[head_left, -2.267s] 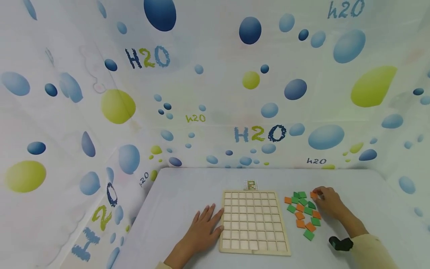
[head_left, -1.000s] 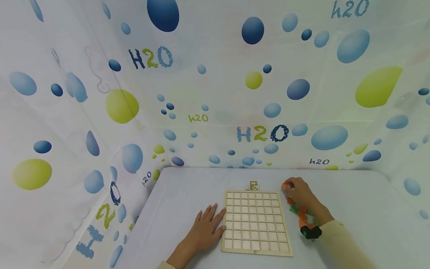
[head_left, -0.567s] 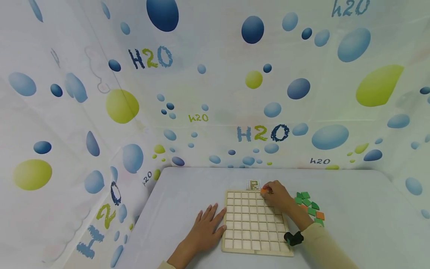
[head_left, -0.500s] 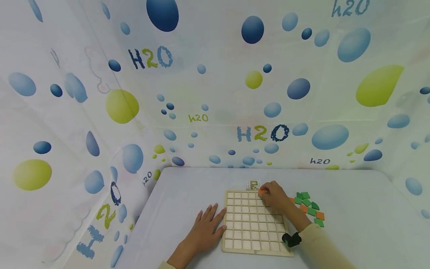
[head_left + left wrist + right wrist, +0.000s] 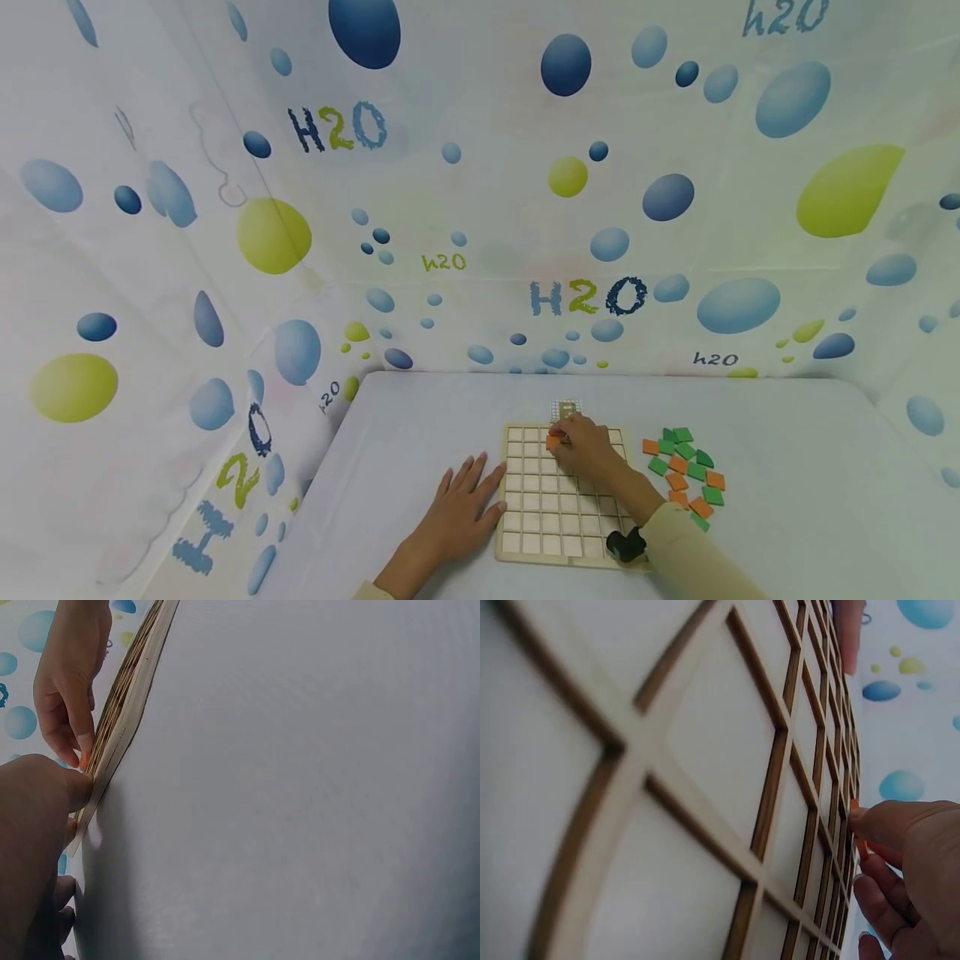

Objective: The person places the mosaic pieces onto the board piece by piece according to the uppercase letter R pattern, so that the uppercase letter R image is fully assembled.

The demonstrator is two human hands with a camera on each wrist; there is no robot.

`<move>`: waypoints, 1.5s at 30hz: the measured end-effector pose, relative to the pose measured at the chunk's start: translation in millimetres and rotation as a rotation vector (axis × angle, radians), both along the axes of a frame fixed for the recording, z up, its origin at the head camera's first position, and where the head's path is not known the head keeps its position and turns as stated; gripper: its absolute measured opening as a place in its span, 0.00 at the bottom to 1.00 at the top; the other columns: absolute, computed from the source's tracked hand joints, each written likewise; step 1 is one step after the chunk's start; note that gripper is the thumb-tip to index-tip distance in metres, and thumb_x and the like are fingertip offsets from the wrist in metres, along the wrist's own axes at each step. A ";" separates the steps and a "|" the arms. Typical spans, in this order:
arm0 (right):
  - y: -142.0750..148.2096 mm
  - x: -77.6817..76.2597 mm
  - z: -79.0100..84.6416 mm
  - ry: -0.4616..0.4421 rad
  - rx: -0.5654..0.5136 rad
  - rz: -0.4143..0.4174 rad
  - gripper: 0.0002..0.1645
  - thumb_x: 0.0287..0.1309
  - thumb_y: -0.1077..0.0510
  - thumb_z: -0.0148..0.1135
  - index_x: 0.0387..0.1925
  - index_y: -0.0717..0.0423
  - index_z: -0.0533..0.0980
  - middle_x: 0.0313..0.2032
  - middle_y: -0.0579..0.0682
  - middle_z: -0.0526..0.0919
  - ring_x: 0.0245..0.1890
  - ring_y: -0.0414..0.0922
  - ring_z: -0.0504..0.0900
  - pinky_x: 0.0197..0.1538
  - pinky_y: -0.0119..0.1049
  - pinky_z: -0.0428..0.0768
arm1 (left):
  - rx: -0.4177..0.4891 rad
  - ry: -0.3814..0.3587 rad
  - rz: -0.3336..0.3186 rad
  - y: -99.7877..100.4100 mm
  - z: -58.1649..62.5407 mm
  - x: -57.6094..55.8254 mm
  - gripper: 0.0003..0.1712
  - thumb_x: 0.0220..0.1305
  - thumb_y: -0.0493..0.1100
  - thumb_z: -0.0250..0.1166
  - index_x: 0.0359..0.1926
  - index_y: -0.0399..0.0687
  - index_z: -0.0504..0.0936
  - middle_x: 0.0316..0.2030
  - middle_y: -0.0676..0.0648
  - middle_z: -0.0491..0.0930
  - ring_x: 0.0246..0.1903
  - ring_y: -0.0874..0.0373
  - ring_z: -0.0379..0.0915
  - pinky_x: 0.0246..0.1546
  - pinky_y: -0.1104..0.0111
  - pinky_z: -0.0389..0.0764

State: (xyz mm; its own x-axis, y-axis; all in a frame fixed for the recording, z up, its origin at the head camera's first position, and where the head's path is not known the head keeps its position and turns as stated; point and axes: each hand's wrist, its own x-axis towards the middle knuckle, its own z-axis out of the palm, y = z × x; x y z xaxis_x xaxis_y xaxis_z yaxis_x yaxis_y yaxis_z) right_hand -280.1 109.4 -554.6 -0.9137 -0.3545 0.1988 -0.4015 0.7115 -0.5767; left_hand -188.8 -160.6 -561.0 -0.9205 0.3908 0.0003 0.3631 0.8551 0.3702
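Observation:
A pale wooden grid board [image 5: 540, 502] lies on the table, its cells framed by thin raised strips. Over its far rows, my right hand [image 5: 588, 450] pinches a small orange square tile [image 5: 553, 442] between thumb and fingers. In the right wrist view the orange tile [image 5: 861, 847] sits right at the grid's surface. My left hand [image 5: 459, 510] rests flat with fingers spread on the table, its fingertips at the board's left edge. In the left wrist view, the left thumb [image 5: 79, 789] lies along the board's side.
Several loose green and orange tiles [image 5: 684, 472] lie scattered right of the board. A small printed pattern card [image 5: 564, 408] lies beyond the board's far edge, partly covered by the right hand. A patterned cloth wall [image 5: 487, 208] rises behind the white table [image 5: 420, 408].
My right hand has picked an orange tile from the far right of the loose tiles and carried it left over the board's far rows. The left hand has stayed in place.

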 end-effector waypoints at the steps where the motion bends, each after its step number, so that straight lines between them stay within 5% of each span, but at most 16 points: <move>1: -1.9 0.7 0.3 0.006 0.007 0.000 0.08 0.66 0.59 0.70 0.46 0.52 0.84 0.44 0.49 0.83 0.45 0.51 0.82 0.46 0.57 0.73 | 0.000 0.001 0.001 0.2 0.6 0.0 0.35 0.81 0.63 0.49 0.83 0.62 0.61 0.82 0.40 0.55 0.82 0.37 0.48 0.76 0.33 0.51; 13: -8.3 8.4 0.9 0.112 0.020 0.039 0.04 0.64 0.63 0.72 0.39 0.53 0.84 0.37 0.46 0.80 0.38 0.47 0.78 0.41 0.45 0.80 | -0.008 0.002 0.002 1.0 0.0 0.2 0.35 0.81 0.62 0.49 0.83 0.62 0.61 0.82 0.40 0.55 0.82 0.37 0.48 0.76 0.33 0.51; 23: -3.6 16.7 -1.2 0.104 0.026 0.036 0.04 0.67 0.60 0.71 0.43 0.52 0.87 0.42 0.47 0.83 0.46 0.53 0.81 0.45 0.56 0.79 | -0.003 -0.018 -0.008 2.2 1.6 1.0 0.35 0.82 0.62 0.49 0.83 0.61 0.60 0.83 0.39 0.54 0.82 0.36 0.47 0.76 0.32 0.50; 31: 16.1 21.7 7.0 0.105 0.041 0.118 0.07 0.68 0.62 0.68 0.46 0.54 0.86 0.45 0.50 0.81 0.43 0.51 0.78 0.41 0.50 0.76 | -0.003 -0.007 -0.002 2.3 2.5 1.8 0.35 0.82 0.62 0.49 0.83 0.60 0.61 0.82 0.39 0.54 0.82 0.36 0.47 0.76 0.33 0.49; 36: 45.4 25.5 6.2 0.072 0.043 0.059 0.09 0.68 0.60 0.68 0.48 0.53 0.84 0.48 0.51 0.81 0.43 0.50 0.77 0.40 0.46 0.74 | 0.010 0.000 -0.003 2.3 0.9 2.0 0.35 0.82 0.61 0.49 0.83 0.59 0.62 0.82 0.38 0.55 0.82 0.36 0.47 0.76 0.32 0.49; 45: 115.2 29.7 1.5 0.100 0.133 -0.170 0.14 0.65 0.59 0.72 0.51 0.57 0.83 0.47 0.55 0.81 0.44 0.52 0.80 0.43 0.53 0.81 | 0.012 -0.004 0.004 2.5 -2.7 0.0 0.35 0.82 0.62 0.48 0.83 0.61 0.60 0.83 0.40 0.53 0.82 0.37 0.45 0.77 0.33 0.47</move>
State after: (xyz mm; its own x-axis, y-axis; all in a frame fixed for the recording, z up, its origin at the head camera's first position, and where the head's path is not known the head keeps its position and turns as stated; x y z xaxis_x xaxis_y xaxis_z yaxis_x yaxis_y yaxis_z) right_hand -250.4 224.6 -553.1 -0.9406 -0.2267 0.2529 -0.3201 0.8407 -0.4369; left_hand -188.8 -158.1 -563.7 -0.9221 0.3869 0.0017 0.3582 0.8520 0.3819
